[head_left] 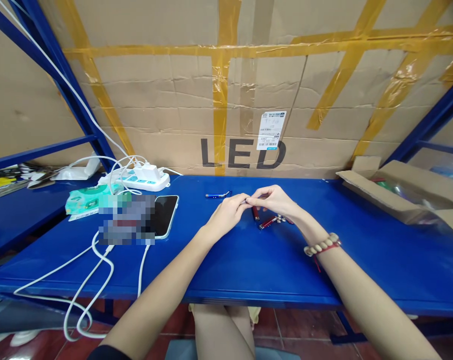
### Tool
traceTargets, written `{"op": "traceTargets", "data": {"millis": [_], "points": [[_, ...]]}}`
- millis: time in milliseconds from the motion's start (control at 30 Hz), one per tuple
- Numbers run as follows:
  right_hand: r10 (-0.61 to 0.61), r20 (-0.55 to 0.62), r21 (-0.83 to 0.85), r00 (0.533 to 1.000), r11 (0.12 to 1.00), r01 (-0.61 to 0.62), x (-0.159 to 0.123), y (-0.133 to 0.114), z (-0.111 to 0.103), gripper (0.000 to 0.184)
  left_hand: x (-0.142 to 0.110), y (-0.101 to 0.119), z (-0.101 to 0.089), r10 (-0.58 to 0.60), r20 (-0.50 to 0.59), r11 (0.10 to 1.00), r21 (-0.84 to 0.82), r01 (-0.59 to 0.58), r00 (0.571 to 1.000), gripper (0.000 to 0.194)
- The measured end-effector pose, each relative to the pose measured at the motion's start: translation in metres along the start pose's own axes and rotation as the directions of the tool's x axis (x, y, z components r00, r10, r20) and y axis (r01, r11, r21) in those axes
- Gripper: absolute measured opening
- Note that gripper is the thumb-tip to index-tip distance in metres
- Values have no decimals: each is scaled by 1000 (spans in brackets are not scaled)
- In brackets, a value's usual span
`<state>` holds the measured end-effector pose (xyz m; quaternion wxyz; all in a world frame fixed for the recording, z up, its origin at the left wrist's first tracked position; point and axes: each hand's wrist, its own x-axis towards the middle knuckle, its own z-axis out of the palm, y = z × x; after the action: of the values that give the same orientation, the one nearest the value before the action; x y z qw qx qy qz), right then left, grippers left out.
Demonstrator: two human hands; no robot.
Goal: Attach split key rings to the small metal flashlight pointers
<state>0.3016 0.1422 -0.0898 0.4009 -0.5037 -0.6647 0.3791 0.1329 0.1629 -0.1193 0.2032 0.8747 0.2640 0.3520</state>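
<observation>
Above the middle of the blue table, my left hand and my right hand meet at the fingertips. Both are closed in a pinch around something small, mostly hidden by the fingers; I cannot make out what it is. Just below my right hand lies a red metal tube, partly covered by the hand. Beside it is a red pen-like flashlight, with several small silvery button-like pieces at its right end. Behind my left hand lies a slim blue flashlight with a dark strap.
At the left are a phone, a blurred-out object, a green packet and a white power strip with loose white cables. An open cardboard box stands at right. A large taped carton walls the back.
</observation>
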Motion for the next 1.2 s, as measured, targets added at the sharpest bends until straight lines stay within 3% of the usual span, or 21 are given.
{"op": "traceTargets", "data": {"millis": [133, 267, 500, 667, 833, 1100, 1200], "points": [[58, -6, 31, 998, 998, -58, 2, 4, -5, 33, 2, -1, 4, 38, -29, 998, -43, -40, 999, 18], [32, 9, -8, 999, 999, -32, 4, 7, -8, 32, 1, -2, 3, 85, 23, 996, 11, -86, 996, 20], [-16, 7, -73, 1000, 997, 17, 4, 9, -9, 35, -3, 3, -8, -98, 110, 956, 287, 63, 989, 24], [-20, -27, -82, 999, 996, 18, 3, 9, -11, 31, -1, -3, -5, -39, 82, 996, 78, 32, 996, 24], [-16, -26, -90, 1000, 996, 14, 1, 4, -13, 30, 0, -5, -3, 59, 67, 998, -29, -57, 996, 25], [-107, 22, -89, 994, 990, 109, -4, -2, -13, 30, -1, 5, 0, 47, -43, 998, 46, -45, 998, 25], [-117, 55, -154, 992, 980, 125, -6, -5, -15, 30, -2, 6, 0, 66, -31, 995, 78, -63, 997, 27]]}}
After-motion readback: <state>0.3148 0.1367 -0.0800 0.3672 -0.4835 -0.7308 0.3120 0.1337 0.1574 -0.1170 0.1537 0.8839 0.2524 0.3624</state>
